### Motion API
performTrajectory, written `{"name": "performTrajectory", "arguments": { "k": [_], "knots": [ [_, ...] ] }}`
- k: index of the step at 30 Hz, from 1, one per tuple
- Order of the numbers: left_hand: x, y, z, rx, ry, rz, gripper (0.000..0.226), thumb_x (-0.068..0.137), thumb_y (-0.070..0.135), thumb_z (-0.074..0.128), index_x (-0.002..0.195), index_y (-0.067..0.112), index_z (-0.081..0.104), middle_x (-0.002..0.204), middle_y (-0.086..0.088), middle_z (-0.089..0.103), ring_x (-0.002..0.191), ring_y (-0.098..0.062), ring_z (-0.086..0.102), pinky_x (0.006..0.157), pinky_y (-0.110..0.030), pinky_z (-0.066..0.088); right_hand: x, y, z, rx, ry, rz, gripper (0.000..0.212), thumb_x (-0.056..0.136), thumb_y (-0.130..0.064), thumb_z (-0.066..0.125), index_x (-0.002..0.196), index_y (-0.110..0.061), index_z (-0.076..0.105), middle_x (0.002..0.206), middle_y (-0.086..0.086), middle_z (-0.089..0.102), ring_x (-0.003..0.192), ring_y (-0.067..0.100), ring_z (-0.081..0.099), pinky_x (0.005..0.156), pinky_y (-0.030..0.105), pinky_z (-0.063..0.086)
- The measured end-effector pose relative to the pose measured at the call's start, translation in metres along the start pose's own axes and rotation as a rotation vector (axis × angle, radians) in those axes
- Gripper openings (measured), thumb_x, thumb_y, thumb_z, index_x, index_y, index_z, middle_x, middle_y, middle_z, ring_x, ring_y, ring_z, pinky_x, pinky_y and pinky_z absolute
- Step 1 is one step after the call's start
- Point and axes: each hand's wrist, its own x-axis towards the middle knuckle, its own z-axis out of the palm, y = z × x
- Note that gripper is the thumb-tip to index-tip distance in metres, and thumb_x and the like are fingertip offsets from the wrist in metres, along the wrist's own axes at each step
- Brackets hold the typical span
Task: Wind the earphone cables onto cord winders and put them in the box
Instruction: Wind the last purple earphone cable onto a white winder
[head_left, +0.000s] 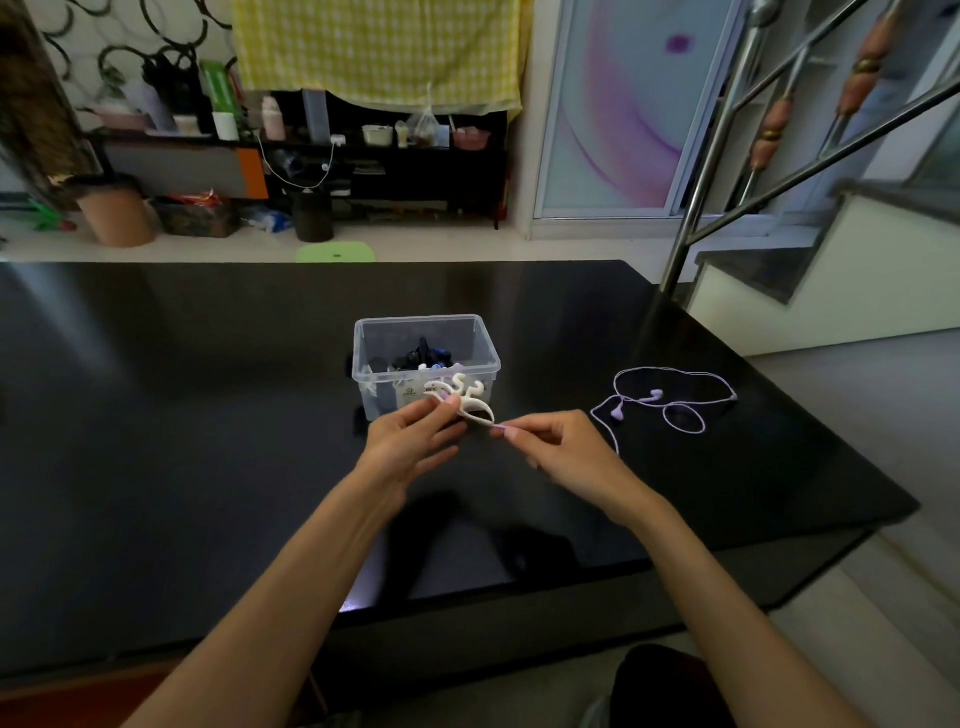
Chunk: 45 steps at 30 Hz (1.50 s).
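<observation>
A glossy black surface (208, 415) is seen, with pale reflections streaked across it. The box (363, 358) is clear and colourless; black, white and blue pieces are shown inside it, and a white label is carried on its front. A cream-white cord winder (465, 397) is seen in front of it. The earphone cable (675, 395) and its buds are pale lilac. Behind, a yellow-and-white checked cloth (379, 47) is hung, a wall (78, 31) is patterned with black rings on white, and a door panel (634, 104) is swirled in pink, purple and pale green. A light green stool (336, 253) is visible.
</observation>
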Motion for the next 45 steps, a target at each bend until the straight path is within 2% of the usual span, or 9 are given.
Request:
{"name": "performTrajectory", "arguments": {
  "k": [5,8,13,19,24,28,32,39,45],
  "knots": [
    [0.004,0.002,-0.002,-0.080,-0.073,-0.034,0.014,0.088,0.021,0.063,0.101,0.016,0.063,0.099,-0.001,0.073,0.091,-0.009,0.068,0.071,-0.022,0.057,0.006,0.002,-0.005,0.077,0.128,0.064,0.020,0.095,-0.022,0.054,0.101,-0.019,0.073,0.053,-0.008,0.047,0.044,-0.003,0.041,0.045,0.008,0.031],
    [0.004,0.001,-0.001,-0.087,-0.043,-0.021,0.017,0.089,0.019,0.063,0.105,0.012,0.061,0.102,-0.003,0.071,0.094,-0.011,0.067,0.072,-0.021,0.057,0.003,-0.001,-0.005,0.138,-0.003,0.069,0.017,0.093,-0.024,0.057,0.100,-0.023,0.073,0.049,-0.011,0.044,0.044,-0.001,0.036,0.042,0.010,0.026],
    [0.002,-0.004,0.005,0.207,0.015,0.116,0.013,0.086,0.015,0.067,0.098,0.012,0.062,0.097,-0.009,0.069,0.091,-0.018,0.067,0.073,-0.025,0.056,0.001,-0.004,0.000,0.020,0.005,-0.019,0.015,0.090,-0.027,0.062,0.097,-0.026,0.074,0.055,-0.007,0.054,0.050,-0.001,0.043,0.052,0.015,0.035],
    [-0.004,-0.002,0.004,0.553,-0.315,0.077,0.017,0.084,0.025,0.068,0.101,0.020,0.069,0.089,0.007,0.074,0.084,-0.001,0.069,0.082,-0.025,0.054,0.000,-0.003,-0.022,-0.247,0.137,-0.237,0.008,0.075,-0.031,0.077,0.082,-0.027,0.076,0.074,-0.010,0.072,0.073,0.002,0.067,0.072,0.028,0.055],
    [-0.004,0.002,0.000,0.562,-0.513,-0.076,0.041,0.076,0.035,0.068,0.112,0.016,0.068,0.106,-0.001,0.072,0.101,-0.014,0.068,0.087,-0.029,0.055,0.000,0.002,-0.037,-0.303,-0.016,-0.179,0.030,0.075,-0.045,0.071,0.104,-0.040,0.069,0.057,-0.006,0.050,0.053,0.001,0.043,0.059,0.023,0.036],
    [-0.003,0.003,-0.003,0.609,-0.574,-0.124,0.031,0.087,0.028,0.062,0.114,0.013,0.067,0.109,-0.003,0.071,0.104,-0.017,0.066,0.092,-0.032,0.053,-0.006,-0.002,-0.040,-0.298,-0.232,-0.109,0.027,0.086,-0.037,0.062,0.113,-0.039,0.064,0.060,-0.019,0.060,0.057,-0.006,0.050,0.059,0.007,0.038],
    [-0.007,0.004,-0.004,0.669,-0.682,-0.183,0.030,0.089,0.028,0.061,0.115,0.014,0.066,0.105,-0.001,0.070,0.095,-0.011,0.066,0.083,-0.026,0.053,-0.005,0.001,-0.044,-0.310,-0.350,-0.074,0.041,0.084,-0.042,0.061,0.123,-0.048,0.051,0.061,0.001,0.041,0.056,0.003,0.036,0.056,0.015,0.031],
    [-0.009,0.003,-0.001,0.631,-0.746,-0.222,0.028,0.091,0.025,0.059,0.114,0.010,0.065,0.098,-0.001,0.070,0.091,-0.010,0.066,0.084,-0.026,0.053,-0.009,0.001,-0.048,-0.205,-0.321,-0.045,0.031,0.069,-0.047,0.072,0.082,-0.018,0.075,0.069,0.002,0.065,0.063,0.004,0.051,0.063,0.022,0.039],
    [-0.017,0.010,0.002,0.579,-0.765,-0.145,0.025,0.096,0.027,0.049,0.089,0.015,0.070,0.072,0.004,0.057,0.063,0.000,0.051,0.064,-0.013,0.045,-0.017,-0.008,-0.052,-0.093,-0.342,-0.035,0.046,0.076,-0.045,0.062,0.080,0.000,0.069,0.068,0.010,0.049,0.062,0.013,0.038,0.057,0.021,0.029]
  ]
}}
